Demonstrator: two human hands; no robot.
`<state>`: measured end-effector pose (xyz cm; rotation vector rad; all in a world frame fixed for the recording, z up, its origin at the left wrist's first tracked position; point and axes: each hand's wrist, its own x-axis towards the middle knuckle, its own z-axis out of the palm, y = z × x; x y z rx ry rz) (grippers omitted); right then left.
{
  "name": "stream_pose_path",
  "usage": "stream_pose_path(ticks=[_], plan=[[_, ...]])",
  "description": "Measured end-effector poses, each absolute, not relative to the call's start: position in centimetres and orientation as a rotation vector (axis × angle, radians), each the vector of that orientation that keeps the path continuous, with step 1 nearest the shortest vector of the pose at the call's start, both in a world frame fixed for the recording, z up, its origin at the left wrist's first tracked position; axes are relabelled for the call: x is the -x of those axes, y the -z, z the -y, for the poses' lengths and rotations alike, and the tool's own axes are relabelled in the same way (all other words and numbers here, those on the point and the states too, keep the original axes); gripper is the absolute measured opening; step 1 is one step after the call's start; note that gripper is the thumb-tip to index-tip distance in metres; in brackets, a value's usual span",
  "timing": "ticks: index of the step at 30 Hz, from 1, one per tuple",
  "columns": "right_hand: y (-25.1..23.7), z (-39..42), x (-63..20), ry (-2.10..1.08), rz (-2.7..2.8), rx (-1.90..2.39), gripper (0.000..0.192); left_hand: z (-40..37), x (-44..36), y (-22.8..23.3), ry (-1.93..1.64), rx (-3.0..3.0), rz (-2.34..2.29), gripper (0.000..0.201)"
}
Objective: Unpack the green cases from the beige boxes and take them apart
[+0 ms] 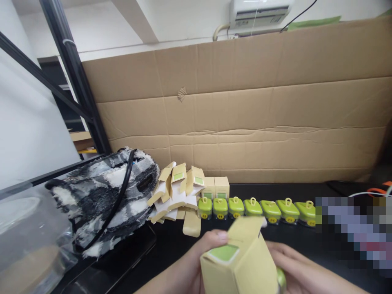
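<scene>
My left hand [196, 261] and my right hand [301, 267] both hold a small tan cardboard box [241, 265] with a green label, low in the view. Its top flap stands open. A bit of a green item [281, 279] shows at the box's right side under my right hand. Behind my hands, a row of several green-lidded little containers [254, 207] with yellow loops runs across the black table [171, 245]. Left of that row lie several open tan boxes [179, 192] in a loose heap, with two closed ones [216, 187] standing beside them.
A fuzzy black-and-white bag [104, 196] with a black strap sits at the left on a dark flat item. A clear plastic cover [24, 237] is at far left. A tall cardboard sheet [245, 110] walls off the table's back. Cables [376, 192] lie at the right.
</scene>
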<state>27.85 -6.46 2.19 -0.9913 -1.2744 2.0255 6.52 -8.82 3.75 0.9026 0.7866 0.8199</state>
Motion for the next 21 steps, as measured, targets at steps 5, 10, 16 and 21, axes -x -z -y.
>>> stream_pose_path(ticks=[5, 10, 16, 21], plan=[[-3.1, 3.3, -30.0, -1.23, 1.658, 1.039, 0.041, 8.3, -5.8, -3.6, -1.028, -1.526, -1.018, 0.062], [-5.7, 2.8, -32.1, -0.924, 1.926, 1.097, 0.035, 8.1, -6.0, -2.4, -0.919, -1.776, -1.188, 0.052], [-5.4, 4.7, -32.4, -0.669, 2.184, 0.963, 0.033, 8.2, -5.8, -2.0, -1.415, -2.052, -1.34, 0.07], [-3.0, 6.3, -31.2, -0.65, 2.551, 0.738, 0.039, 8.7, -6.3, 1.3, -1.245, -2.287, -0.796, 0.018]])
